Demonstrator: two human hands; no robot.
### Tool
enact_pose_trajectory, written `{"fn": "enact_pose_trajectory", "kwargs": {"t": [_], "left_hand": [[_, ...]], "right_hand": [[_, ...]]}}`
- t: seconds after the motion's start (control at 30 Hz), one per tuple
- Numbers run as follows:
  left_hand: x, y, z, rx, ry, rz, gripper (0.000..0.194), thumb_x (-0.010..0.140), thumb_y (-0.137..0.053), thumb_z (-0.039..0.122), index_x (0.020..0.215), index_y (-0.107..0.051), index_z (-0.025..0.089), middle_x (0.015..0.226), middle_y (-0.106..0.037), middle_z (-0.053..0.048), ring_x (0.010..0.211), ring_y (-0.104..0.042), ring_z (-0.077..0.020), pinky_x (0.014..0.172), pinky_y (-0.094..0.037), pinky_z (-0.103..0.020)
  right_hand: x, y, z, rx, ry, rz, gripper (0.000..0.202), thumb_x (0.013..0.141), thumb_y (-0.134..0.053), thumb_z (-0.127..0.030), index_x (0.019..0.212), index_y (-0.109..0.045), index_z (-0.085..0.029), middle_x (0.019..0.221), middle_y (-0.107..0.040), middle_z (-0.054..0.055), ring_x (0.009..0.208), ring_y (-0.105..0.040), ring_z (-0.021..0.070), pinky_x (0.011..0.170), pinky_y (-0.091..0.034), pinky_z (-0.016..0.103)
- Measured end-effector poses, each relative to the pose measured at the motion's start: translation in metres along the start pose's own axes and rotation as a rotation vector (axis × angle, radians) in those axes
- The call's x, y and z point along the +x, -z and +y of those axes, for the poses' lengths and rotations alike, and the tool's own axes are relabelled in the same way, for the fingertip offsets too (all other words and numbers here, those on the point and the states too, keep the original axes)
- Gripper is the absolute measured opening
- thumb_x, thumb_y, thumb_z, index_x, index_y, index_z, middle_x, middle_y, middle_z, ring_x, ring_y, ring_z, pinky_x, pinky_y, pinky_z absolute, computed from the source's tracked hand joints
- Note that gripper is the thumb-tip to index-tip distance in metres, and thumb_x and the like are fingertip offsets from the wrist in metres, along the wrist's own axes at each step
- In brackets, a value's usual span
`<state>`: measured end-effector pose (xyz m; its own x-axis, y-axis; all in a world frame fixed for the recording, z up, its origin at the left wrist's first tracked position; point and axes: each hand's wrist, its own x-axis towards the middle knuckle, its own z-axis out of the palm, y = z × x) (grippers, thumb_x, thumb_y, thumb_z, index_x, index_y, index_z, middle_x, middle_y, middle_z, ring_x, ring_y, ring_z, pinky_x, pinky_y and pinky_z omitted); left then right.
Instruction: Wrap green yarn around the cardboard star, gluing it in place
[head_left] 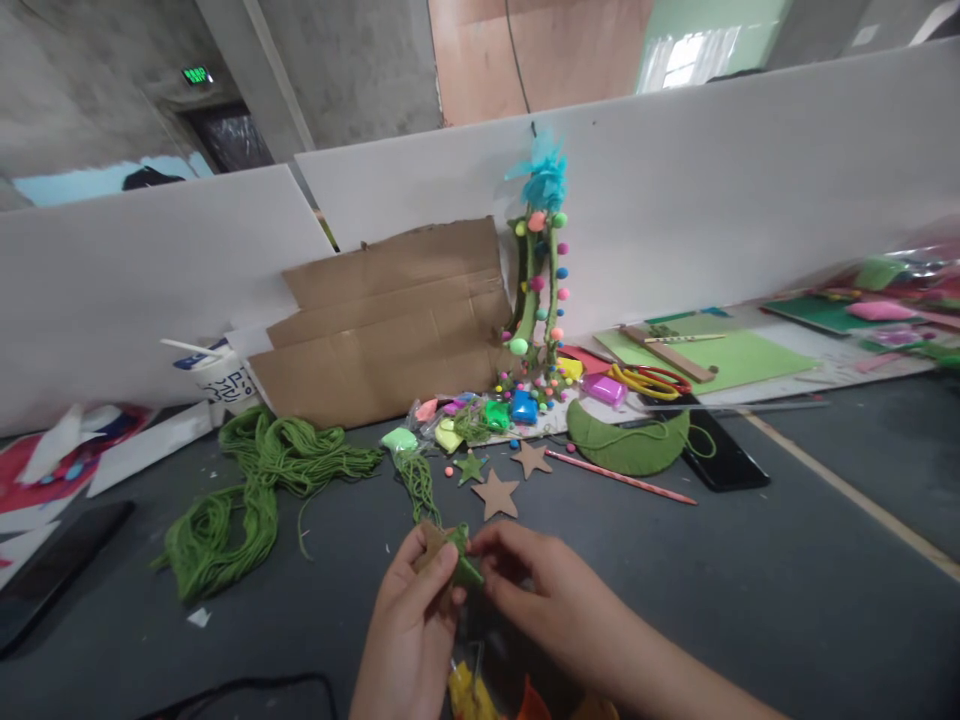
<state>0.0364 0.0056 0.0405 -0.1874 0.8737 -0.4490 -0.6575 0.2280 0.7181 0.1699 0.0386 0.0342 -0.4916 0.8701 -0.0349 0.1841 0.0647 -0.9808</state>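
My left hand (412,615) pinches a small cardboard star (435,541) partly wrapped in green yarn (468,571), low in the middle of the view. The fingers of my right hand (544,585) are curled and pressed together at the star's right side, on the yarn; the strand between them is hardly visible. Beyond my hands lie two bare cardboard stars (496,495) and a green-wrapped star (471,467). Loose green yarn strands (420,482) lie just past my left hand.
A green yarn hank (225,535) lies at left. Behind stand folded cardboard (382,335) and a decorated green stand (534,290) with coloured balls. At right are a red striped pencil (622,477), a green crescent (626,440), a phone (726,460) and scissors (649,380).
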Motion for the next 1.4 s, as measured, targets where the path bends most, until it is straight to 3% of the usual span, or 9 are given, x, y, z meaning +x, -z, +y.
{"fn": "enact_pose_trajectory", "kwargs": {"t": [0.3,0.43,0.6,0.77,0.83,0.93,1.07,1.2,1.4], "left_hand": [[0.001,0.002,0.006,0.013,-0.008,-0.1,0.012,0.072,-0.073,0.016,0.084,-0.069,0.017,0.078,-0.066,-0.001,0.064,-0.056,-0.0091,0.056,-0.047,-0.016],[-0.002,0.004,0.012,0.144,-0.03,-0.158,0.011,0.075,-0.069,0.014,0.085,-0.069,0.018,0.082,-0.064,-0.002,0.07,-0.055,-0.0112,0.065,-0.047,-0.02],[-0.005,0.009,0.018,0.112,-0.093,-0.313,0.004,0.065,-0.068,0.015,0.069,-0.065,0.016,0.087,-0.056,-0.003,0.078,-0.049,-0.0156,0.068,-0.044,-0.022],[-0.007,0.006,0.011,0.059,-0.115,-0.32,0.012,0.073,-0.057,0.018,0.061,-0.058,0.017,0.077,-0.047,-0.002,0.068,-0.043,-0.0144,0.064,-0.041,-0.023],[-0.007,0.005,0.008,0.033,-0.131,-0.318,0.01,0.07,-0.052,0.015,0.065,-0.06,0.017,0.08,-0.049,-0.003,0.071,-0.046,-0.0158,0.066,-0.042,-0.023],[-0.006,0.006,0.005,0.003,-0.121,-0.348,0.025,0.062,-0.047,0.015,0.077,-0.067,0.016,0.084,-0.054,-0.007,0.08,-0.052,-0.0205,0.071,-0.046,-0.027],[-0.003,0.007,0.005,-0.051,-0.079,-0.303,0.04,0.06,-0.045,0.013,0.087,-0.074,0.011,0.105,-0.065,-0.013,0.105,-0.055,-0.0258,0.089,-0.045,-0.03],[-0.001,0.008,0.003,-0.143,0.033,-0.365,0.051,0.061,-0.044,0.014,0.103,-0.073,0.011,0.114,-0.069,-0.013,0.119,-0.052,-0.0293,0.1,-0.039,-0.037],[0.002,0.011,0.0,-0.116,0.017,-0.44,0.056,0.063,-0.044,0.014,0.113,-0.068,0.008,0.129,-0.062,-0.014,0.129,-0.042,-0.0287,0.107,-0.031,-0.037]], "right_hand": [[-0.003,0.005,-0.006,-0.368,0.204,0.009,0.028,0.077,-0.048,-0.003,0.088,-0.069,-0.019,0.079,-0.064,0.004,0.079,-0.058,0.0184,0.07,-0.041,0.026],[-0.002,0.01,-0.005,-0.352,0.219,0.01,0.03,0.076,-0.047,-0.003,0.084,-0.069,-0.021,0.075,-0.061,0.002,0.076,-0.056,0.0178,0.068,-0.04,0.026],[-0.001,0.012,-0.008,-0.113,0.15,-0.06,0.029,0.075,-0.05,-0.005,0.076,-0.072,-0.023,0.071,-0.06,-0.001,0.072,-0.057,0.0154,0.067,-0.04,0.025],[0.001,0.003,0.002,0.406,-0.179,-0.185,0.011,0.072,-0.059,-0.018,0.073,-0.07,-0.018,0.062,-0.057,-0.003,0.056,-0.048,0.0105,0.055,-0.036,0.022],[0.002,-0.001,0.007,0.5,-0.229,-0.2,0.009,0.07,-0.064,-0.024,0.073,-0.068,-0.016,0.057,-0.051,-0.004,0.053,-0.042,0.0088,0.052,-0.032,0.021],[0.002,-0.006,0.009,0.41,-0.197,-0.171,0.01,0.068,-0.065,-0.025,0.07,-0.064,-0.015,0.056,-0.047,-0.005,0.052,-0.038,0.0082,0.051,-0.028,0.021],[0.002,-0.008,0.005,0.255,-0.156,-0.066,0.004,0.067,-0.058,-0.015,0.065,-0.058,-0.018,0.056,-0.043,-0.006,0.053,-0.036,0.0093,0.049,-0.026,0.021],[0.003,-0.008,0.002,0.159,-0.103,0.033,0.013,0.067,-0.056,-0.008,0.074,-0.057,-0.019,0.057,-0.04,-0.008,0.053,-0.035,0.0096,0.05,-0.027,0.021],[0.003,-0.005,0.007,0.185,-0.144,-0.099,0.007,0.068,-0.056,-0.011,0.068,-0.058,-0.018,0.054,-0.04,-0.007,0.051,-0.034,0.009,0.048,-0.025,0.021]]}}
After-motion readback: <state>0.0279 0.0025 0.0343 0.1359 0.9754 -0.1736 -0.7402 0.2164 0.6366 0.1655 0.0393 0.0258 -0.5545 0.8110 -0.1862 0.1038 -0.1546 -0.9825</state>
